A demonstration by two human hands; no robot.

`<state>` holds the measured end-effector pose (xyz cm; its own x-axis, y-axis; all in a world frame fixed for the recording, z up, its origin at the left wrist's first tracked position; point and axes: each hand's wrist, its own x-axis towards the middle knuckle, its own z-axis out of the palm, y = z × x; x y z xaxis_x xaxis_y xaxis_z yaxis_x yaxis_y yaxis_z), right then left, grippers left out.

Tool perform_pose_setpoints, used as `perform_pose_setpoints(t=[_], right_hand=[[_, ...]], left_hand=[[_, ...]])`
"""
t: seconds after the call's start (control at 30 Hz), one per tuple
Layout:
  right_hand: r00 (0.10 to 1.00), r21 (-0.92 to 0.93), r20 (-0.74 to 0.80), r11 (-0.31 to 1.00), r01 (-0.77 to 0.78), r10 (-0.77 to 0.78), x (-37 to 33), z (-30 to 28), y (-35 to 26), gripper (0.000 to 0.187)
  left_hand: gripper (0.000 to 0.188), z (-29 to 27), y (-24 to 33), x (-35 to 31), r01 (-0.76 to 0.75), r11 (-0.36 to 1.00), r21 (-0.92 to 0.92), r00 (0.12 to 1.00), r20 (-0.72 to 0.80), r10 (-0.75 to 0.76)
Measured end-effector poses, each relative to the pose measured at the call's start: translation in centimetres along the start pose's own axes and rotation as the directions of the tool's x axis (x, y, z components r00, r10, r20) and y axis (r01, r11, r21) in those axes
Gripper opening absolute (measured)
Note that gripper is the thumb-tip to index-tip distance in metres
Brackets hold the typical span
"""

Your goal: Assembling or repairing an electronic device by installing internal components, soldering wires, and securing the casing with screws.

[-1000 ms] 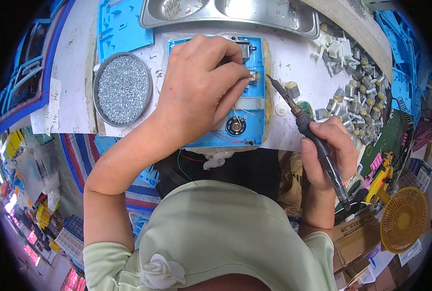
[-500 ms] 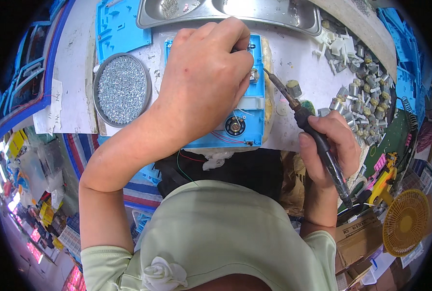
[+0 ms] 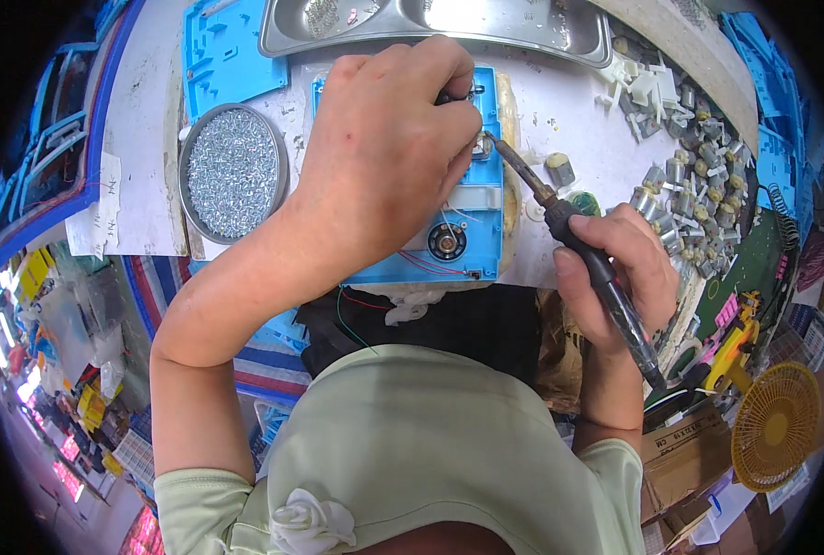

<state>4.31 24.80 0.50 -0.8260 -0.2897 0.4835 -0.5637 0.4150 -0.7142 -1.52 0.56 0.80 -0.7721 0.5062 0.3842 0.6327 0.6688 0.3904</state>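
My right hand [image 3: 641,264] is wrapped round the dark handle of a soldering iron [image 3: 562,218]. The iron slants up and left, its tip at a small metal part [image 3: 482,146] in a blue plastic housing [image 3: 488,252]; whether they touch I cannot tell. Over the housing, my left hand [image 3: 398,139] is closed with its fingertips curled down and mostly hidden. Something dark shows between those fingers, but its kind is not clear. A round speaker [image 3: 447,241] with thin red and white wires sits in the housing's near part.
To the left stands a round dish of small metal pieces [image 3: 232,173]. A blue plastic panel [image 3: 232,60] lies behind it. A steel compartment tray [image 3: 403,30] spans the far side. Several small motors [image 3: 699,176] are heaped on the right, one apart [image 3: 560,169]. A yellow fan [image 3: 775,425] is lower right.
The soldering iron and my right hand have moved up and left, bringing the tip to the metal part. My left hand has hardly moved.
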Motion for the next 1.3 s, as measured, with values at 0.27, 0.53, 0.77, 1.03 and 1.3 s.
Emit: perform_pose_setpoints(t=[0.27, 0.53, 0.77, 1.03, 1.3], right_hand=[[0.996, -0.012, -0.023, 0.996, 0.092, -0.092, -0.5, 1.0, 0.2, 0.034], [0.989, -0.099, 0.005, 0.984, 0.149, -0.15, -1.3, 1.2, 0.0, 0.041], [0.993, -0.085, -0.005, 0.989, 0.119, -0.119, -1.5, 0.4, -0.2, 0.043], [0.994, -0.07, -0.027, 0.992, 0.108, -0.11, -1.4, 0.5, -0.1, 0.04], [0.995, -0.075, -0.039, 0.993, 0.091, -0.094, -1.3, 0.3, -0.2, 0.036]], left_hand=[[0.018, -0.2, 0.5, 0.0, 0.02, 0.998, 0.059, 1.0, 0.014, -0.021], [0.017, -0.3, 0.7, 0.0, 0.024, 0.997, 0.076, 0.999, 0.026, -0.026], [0.016, -0.4, 0.9, 0.1, 0.03, 0.995, 0.092, 0.999, 0.041, -0.034], [0.015, -0.3, 0.8, 0.0, 0.022, 0.995, 0.101, 0.999, 0.033, -0.025], [0.015, -0.8, 0.8, 0.0, 0.009, 0.996, 0.085, 0.998, 0.065, -0.014]])
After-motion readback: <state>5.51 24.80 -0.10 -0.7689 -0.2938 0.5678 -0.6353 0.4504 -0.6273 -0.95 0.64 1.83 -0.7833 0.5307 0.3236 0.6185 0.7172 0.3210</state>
